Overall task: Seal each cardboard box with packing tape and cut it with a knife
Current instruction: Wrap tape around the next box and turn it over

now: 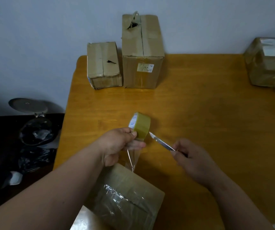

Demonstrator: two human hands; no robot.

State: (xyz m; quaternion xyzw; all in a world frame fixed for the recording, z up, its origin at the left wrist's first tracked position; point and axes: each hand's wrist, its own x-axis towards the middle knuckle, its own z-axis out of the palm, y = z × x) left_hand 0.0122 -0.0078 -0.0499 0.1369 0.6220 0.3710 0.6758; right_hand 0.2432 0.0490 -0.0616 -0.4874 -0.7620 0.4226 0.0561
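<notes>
A cardboard box (pixel 126 196) wrapped in shiny clear tape sits at the table's near edge. My left hand (pixel 116 145) grips a roll of yellowish packing tape (pixel 140 125) above it. A clear strip of tape (pixel 132 159) runs from the roll down to the box's far corner. My right hand (pixel 193 160) holds a knife (pixel 161 141) by its handle. The blade points left, its tip just beside the roll's lower edge.
On the orange wooden table (pixel 199 113), a small box (pixel 103 65) and a taller box (pixel 141 52) stand at the back. Another taped box (pixel 266 62) sits at the far right. A bin with an open lid (pixel 33 123) and dark bags stand on the floor to the left.
</notes>
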